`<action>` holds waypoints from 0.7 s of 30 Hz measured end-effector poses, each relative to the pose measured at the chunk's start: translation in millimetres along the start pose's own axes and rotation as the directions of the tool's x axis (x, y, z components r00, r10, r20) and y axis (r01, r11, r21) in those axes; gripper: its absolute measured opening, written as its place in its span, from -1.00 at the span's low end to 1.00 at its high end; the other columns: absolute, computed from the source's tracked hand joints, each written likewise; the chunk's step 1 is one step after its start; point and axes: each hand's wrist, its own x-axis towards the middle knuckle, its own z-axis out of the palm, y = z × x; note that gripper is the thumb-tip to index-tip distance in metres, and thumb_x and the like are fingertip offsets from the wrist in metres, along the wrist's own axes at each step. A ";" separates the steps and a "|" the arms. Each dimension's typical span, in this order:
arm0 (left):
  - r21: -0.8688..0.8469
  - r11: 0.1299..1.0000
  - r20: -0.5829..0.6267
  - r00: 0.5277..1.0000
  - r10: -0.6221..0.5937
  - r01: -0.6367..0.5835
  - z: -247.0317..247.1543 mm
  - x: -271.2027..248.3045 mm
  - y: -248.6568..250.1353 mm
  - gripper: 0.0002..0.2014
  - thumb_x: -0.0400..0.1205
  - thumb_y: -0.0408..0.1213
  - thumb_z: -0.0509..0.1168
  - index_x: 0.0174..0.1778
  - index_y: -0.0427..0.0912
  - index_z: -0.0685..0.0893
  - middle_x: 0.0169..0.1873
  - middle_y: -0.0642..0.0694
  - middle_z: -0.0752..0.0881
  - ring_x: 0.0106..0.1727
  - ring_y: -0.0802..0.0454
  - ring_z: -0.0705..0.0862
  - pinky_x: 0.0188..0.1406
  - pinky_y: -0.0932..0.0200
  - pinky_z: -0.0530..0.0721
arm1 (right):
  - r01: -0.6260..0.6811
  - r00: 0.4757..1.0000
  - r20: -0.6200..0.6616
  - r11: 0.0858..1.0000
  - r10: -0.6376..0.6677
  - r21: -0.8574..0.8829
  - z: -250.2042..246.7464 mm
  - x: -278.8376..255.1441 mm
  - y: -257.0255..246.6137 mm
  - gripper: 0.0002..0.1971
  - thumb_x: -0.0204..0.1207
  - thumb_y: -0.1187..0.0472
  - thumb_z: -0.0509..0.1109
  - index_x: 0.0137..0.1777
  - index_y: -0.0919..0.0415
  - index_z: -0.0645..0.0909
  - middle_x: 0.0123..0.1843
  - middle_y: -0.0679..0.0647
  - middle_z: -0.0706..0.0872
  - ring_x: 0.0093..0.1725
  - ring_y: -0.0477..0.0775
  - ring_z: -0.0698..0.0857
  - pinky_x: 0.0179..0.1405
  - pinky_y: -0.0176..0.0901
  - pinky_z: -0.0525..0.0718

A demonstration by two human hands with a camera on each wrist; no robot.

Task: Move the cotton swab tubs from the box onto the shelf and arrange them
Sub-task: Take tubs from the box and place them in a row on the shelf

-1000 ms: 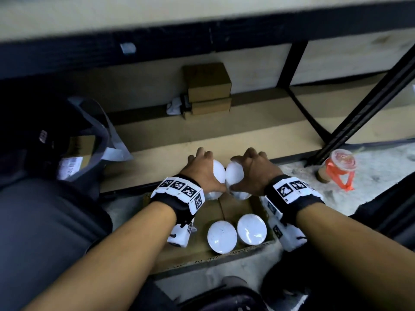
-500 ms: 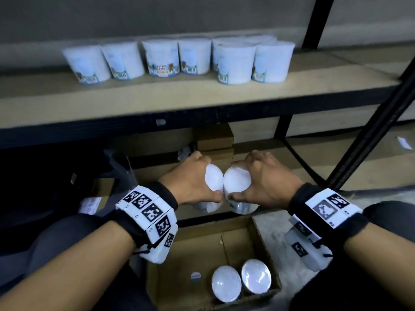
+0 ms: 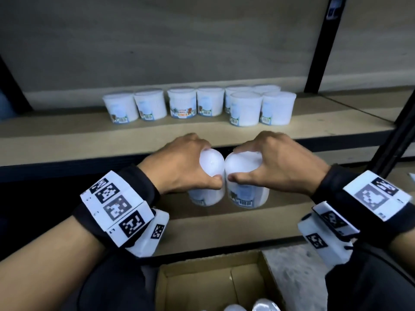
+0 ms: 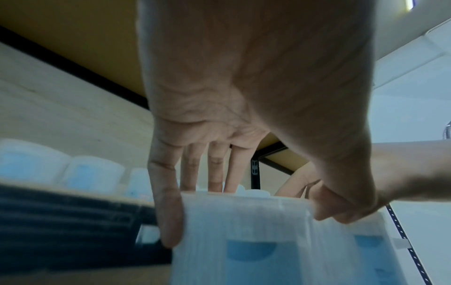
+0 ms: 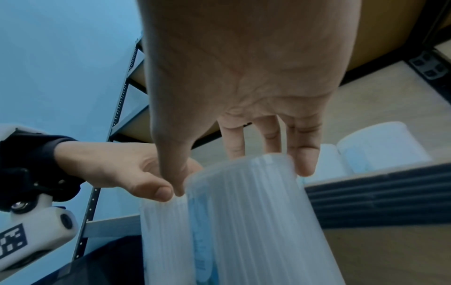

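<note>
A tan wooden shelf board (image 3: 67,140) on black steel uprights carries eight white cotton swab tubs (image 3: 197,105) at 12 o'clock. The left hand (image 3: 182,162) grips one white tub (image 3: 207,194) by its lid, touching the white tub (image 3: 247,194) clasped by the right hand (image 3: 278,162). Both tubs are higher than half a second ago, above the brown cardboard box (image 3: 202,286) at 6 o'clock.

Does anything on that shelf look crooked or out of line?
Slightly. Six cotton swab tubs stand in a back row, but two sit forward of it at the right end, so the row is uneven. Nothing looks spilled or damaged.
</note>
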 end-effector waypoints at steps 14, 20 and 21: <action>0.042 0.998 -0.060 0.997 -0.050 0.052 -69.9 13.3 -13.9 -0.40 0.20 0.36 0.31 0.05 0.09 0.74 0.03 0.09 0.75 0.09 0.02 0.68 0.12 -0.05 0.72 | 0.034 0.993 -0.120 0.994 -0.021 0.107 -43.1 42.5 -22.1 -0.48 0.26 -0.47 0.39 0.15 -0.27 0.74 0.17 -0.15 0.76 0.15 -0.12 0.61 -0.04 -0.23 0.51; 0.124 0.988 -0.016 0.996 -0.087 0.088 -90.5 26.4 -20.9 -0.25 0.19 0.36 0.28 0.19 -0.05 0.71 0.19 -0.06 0.73 0.22 -0.10 0.67 0.24 -0.18 0.67 | 0.006 0.986 -0.168 0.994 0.012 0.105 -42.4 70.2 -29.7 -0.39 0.23 -0.53 0.34 0.15 -0.19 0.74 0.23 -0.06 0.76 0.24 -0.02 0.65 0.14 -0.11 0.63; 0.133 0.987 -0.005 0.996 -0.090 0.090 -92.9 28.4 -21.3 -0.22 0.17 0.37 0.27 0.20 -0.06 0.71 0.21 -0.08 0.72 0.23 -0.12 0.66 0.25 -0.18 0.66 | -0.001 0.984 -0.176 0.995 0.019 0.102 -41.4 75.0 -30.6 -0.38 0.23 -0.53 0.34 0.15 -0.17 0.74 0.21 -0.06 0.77 0.22 -0.02 0.66 0.11 -0.12 0.63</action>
